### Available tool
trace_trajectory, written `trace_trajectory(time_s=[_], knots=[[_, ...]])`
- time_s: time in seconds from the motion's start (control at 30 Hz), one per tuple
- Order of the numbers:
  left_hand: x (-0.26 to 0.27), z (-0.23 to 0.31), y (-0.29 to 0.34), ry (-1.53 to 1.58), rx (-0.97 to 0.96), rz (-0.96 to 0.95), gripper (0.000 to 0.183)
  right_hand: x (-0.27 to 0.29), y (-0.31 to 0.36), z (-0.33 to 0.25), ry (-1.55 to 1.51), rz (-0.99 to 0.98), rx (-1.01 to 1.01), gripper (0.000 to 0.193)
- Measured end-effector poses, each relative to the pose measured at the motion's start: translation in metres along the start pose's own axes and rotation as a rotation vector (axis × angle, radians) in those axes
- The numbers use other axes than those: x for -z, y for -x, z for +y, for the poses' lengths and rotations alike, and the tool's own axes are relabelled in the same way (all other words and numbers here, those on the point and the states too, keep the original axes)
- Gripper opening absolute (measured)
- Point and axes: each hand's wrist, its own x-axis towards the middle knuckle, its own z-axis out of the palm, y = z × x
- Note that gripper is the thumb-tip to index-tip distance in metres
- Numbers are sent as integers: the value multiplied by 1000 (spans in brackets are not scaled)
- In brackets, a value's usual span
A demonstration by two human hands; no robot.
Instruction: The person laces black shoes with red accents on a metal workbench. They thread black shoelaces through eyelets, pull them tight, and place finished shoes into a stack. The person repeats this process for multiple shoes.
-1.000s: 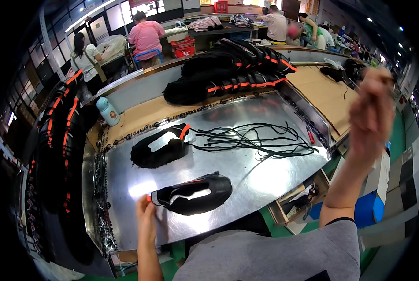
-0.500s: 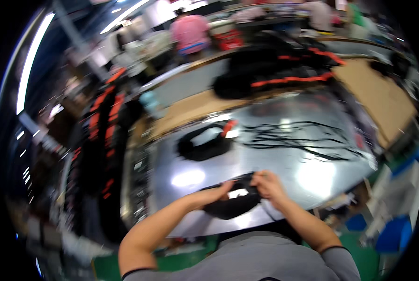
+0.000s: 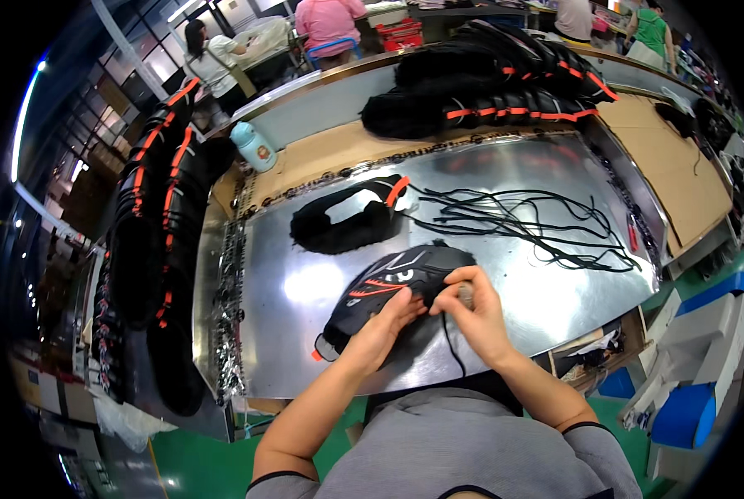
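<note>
A black shoe upper with orange and white lines and a fuzzy lining lies tilted on the metal tabletop before me. My left hand grips its near edge, fingers stretched along the side. At the upper's right end my right hand is closed in a pinch around a small tool with a rounded brownish handle; its tip is hidden. A black lace hangs below the right fingers onto the table. Farther off lies a second black upper with an orange tab, its opening facing up.
Several loose black laces spread over the metal tabletop. Stacked black uppers stand at the back, with another row along the left. A light blue bottle stands at the far left corner. Other people work beyond the table.
The upper in my hands has turned, so its lined side with orange marks now shows. Both hands have shifted with it. The head view has tilted and is sharper.
</note>
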Motion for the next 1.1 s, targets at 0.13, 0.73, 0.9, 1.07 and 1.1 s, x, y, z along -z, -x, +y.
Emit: trace_trajectory(time_s=[0.13,0.73,0.9,1.07,1.1], knots=[[4,-14,3,-153,-123,132,36,-3,5,-6,160,-46,-16,29],[-17,-7,11,-174,-217,338,23,7,12,-28,539,-212,4,14],[-21,-8,8,-225,-217,383,24,12,6,-27,583,-227,23,13],[-28,-21,11,-1028,-618,302,17,7,3,-13,777,-134,9,21],[-35,-26,12,-1169,-804,291,21,3,2,-11,857,-114,-25,22]])
